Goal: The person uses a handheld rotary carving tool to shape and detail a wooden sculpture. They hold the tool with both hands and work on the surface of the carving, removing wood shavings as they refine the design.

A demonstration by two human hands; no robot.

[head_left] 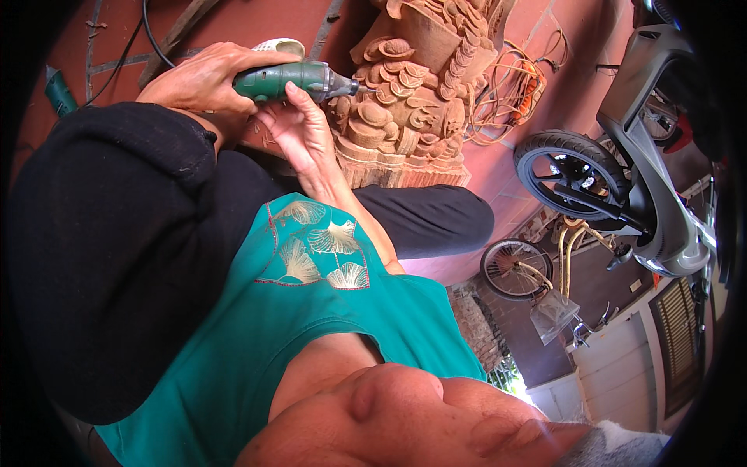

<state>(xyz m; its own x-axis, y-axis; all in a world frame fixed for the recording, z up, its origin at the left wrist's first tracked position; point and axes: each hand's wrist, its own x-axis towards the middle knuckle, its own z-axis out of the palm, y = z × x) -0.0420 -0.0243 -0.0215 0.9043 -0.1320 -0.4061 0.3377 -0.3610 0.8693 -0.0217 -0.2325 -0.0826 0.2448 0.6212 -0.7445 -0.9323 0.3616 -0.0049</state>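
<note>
My left hand (204, 78) is wrapped around the back of a green rotary tool (272, 81) with a grey nose. My right hand (299, 136) grips the same tool from the near side, its thumb lying against the green body; some fingers are hidden. From the nose a thin bit (366, 89) points right and meets, or nearly meets, a reddish-brown wood carving (405, 101) covered in rounded, curled relief. I cannot tell whether it touches. Just beyond the tool lies a white, rounded object (282, 48), partly covered by my left hand.
Another green tool (59, 93) rests on the tiled floor (109, 47) at far left, near dark cables. Right of the carving are a coiled orange cord (498, 101) and an orange object (529, 92). A motorbike (638, 132) and a bicycle (517, 268) stand farther right.
</note>
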